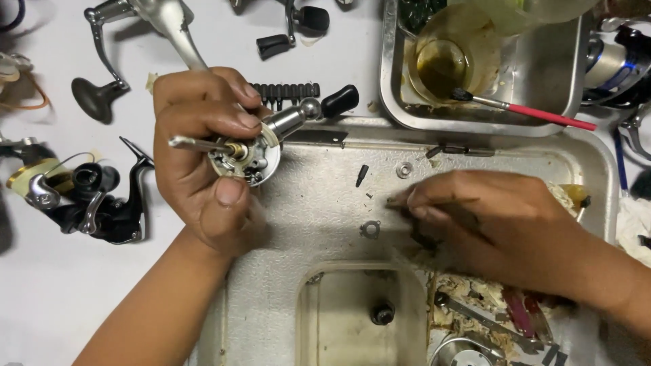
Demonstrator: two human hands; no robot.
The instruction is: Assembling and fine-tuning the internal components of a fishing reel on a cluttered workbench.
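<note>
Head view, from the left: a black and gold spinning reel (81,196) lies on the white tabletop (47,298) near its left edge, with bare surface below it. Just right of it the left hand (203,156) is closed around an opened silver reel body (247,159), thumb below and fingers curled over the top, the shaft sticking out leftward and the handle with its black knob (339,100) pointing up and right. The reel body hangs over the left rim of a shallow metal tray (305,224). On the tray's bare middle lie a small black screw (362,175), a washer (404,169) and a toothed ring (369,230), well apart from each other. Further right, the right hand (488,224) rests flat on the tray, fingers pinched on a thin tool tip (395,200); how firmly I cannot tell. Above it a second steel tray (393,102) holds an oily glass cup (447,61) and a red-handled brush (536,112).
</note>
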